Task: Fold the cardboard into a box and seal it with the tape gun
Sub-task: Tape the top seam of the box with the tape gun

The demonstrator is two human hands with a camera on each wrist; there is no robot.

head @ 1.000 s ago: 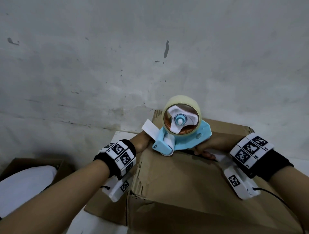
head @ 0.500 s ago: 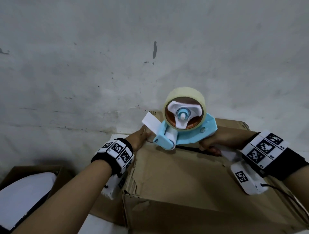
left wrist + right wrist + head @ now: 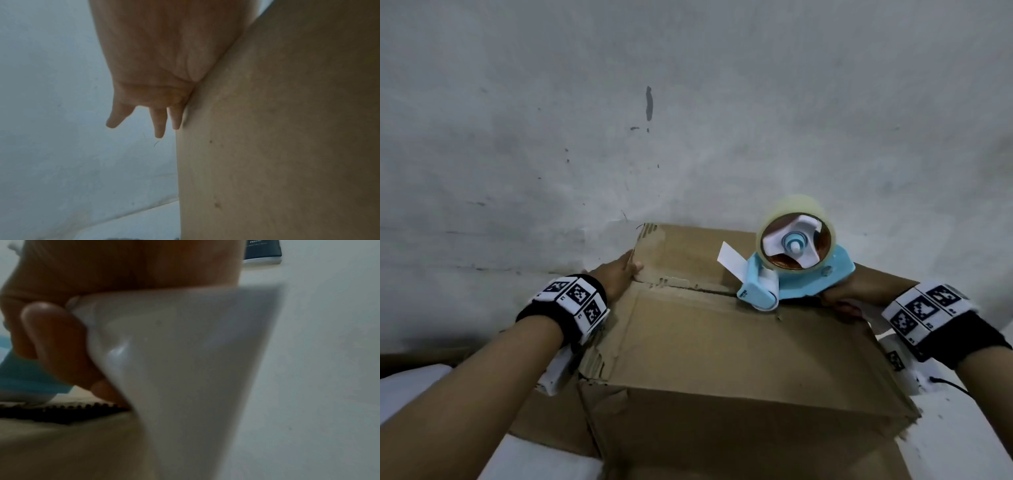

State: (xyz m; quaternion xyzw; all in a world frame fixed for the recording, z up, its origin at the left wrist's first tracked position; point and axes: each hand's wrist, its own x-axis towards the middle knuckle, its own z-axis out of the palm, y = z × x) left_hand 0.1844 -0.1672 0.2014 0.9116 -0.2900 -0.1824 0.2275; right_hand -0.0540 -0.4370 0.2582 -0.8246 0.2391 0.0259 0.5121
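Observation:
A brown cardboard box (image 3: 722, 349) stands with its top flaps folded shut and a seam (image 3: 688, 289) running across the top. My left hand (image 3: 619, 274) presses the box's far left corner, thumb on the flap. In the left wrist view its fingers (image 3: 158, 123) lie straight along the box side (image 3: 277, 146). My right hand (image 3: 839, 296) grips the handle of the blue tape gun (image 3: 804, 277), whose front roller sits on the seam right of centre. A clear tape roll (image 3: 796, 236) sits on it. In the right wrist view my fingers (image 3: 57, 345) curl round the white handle (image 3: 185, 353).
A grey scuffed wall (image 3: 688, 120) rises close behind the box. Flat cardboard (image 3: 544, 421) lies under the box at the left, on a white surface (image 3: 414, 387). A dark labelled object (image 3: 263, 249) shows at the top of the right wrist view.
My right hand has drawn the tape gun to the right along the seam, away from my left hand. The left hand stays at the box's far left corner.

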